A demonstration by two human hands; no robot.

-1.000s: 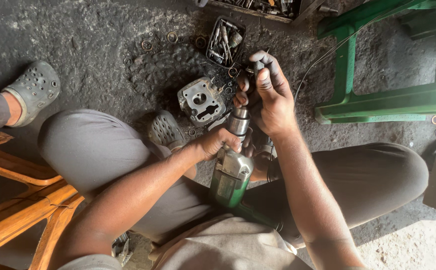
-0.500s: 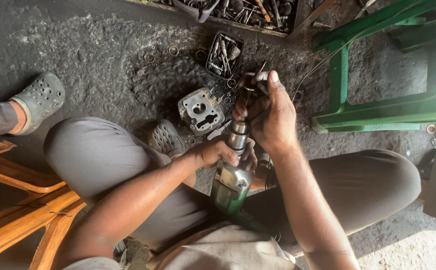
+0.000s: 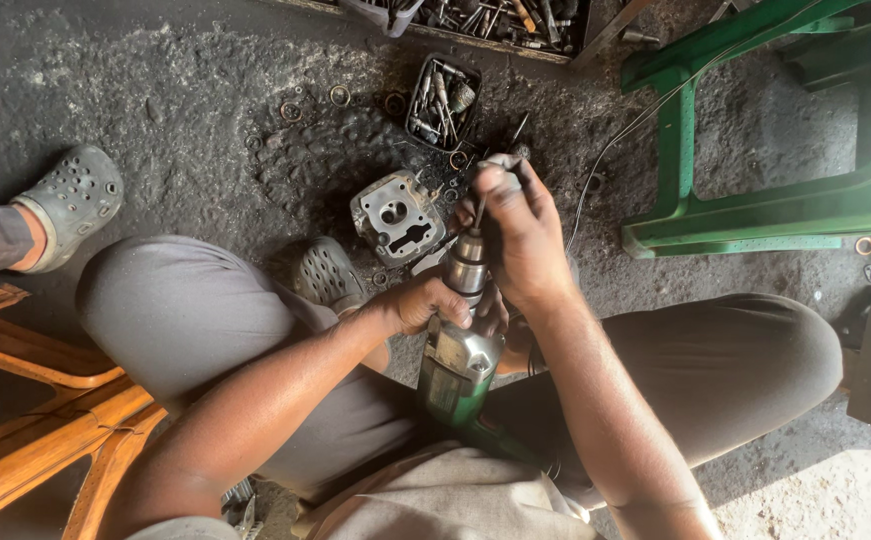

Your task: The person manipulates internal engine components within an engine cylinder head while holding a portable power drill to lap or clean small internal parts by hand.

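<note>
Drill: the green and silver power drill [image 3: 458, 365] stands between my knees, chuck pointing away from me; its lower handle is hidden behind my shirt and lap.
Left hand: my left hand [image 3: 417, 302] is wrapped tight around the drill just below the chuck [image 3: 466, 265], fingers closed on the body.
Right hand: my right hand [image 3: 520, 235] is closed over the top of the chuck, fingertips pinched together on something small and pale; I cannot tell what, as my fingers cover most of it.
Bit: a thin dark shaft shows above the chuck, too small to make out clearly.
Floor: just beyond my hands a grey metal engine cover [image 3: 397, 215] with holes lies flat on the dark oily floor [image 3: 185, 110].
My shoe: a grey perforated clog [image 3: 327, 273] sits beside that cover, partly hidden by my knee.
Further off: a small black tray of bolts [image 3: 443, 100], loose washers near it, and a bigger parts box cut off by the top edge.
Sides: a green plastic stool [image 3: 755, 210] on my right, an orange wooden frame [image 3: 25, 410] on my left, both cut off.
Another person: one foot in a grey clog [image 3: 73, 200] at the left edge.
</note>
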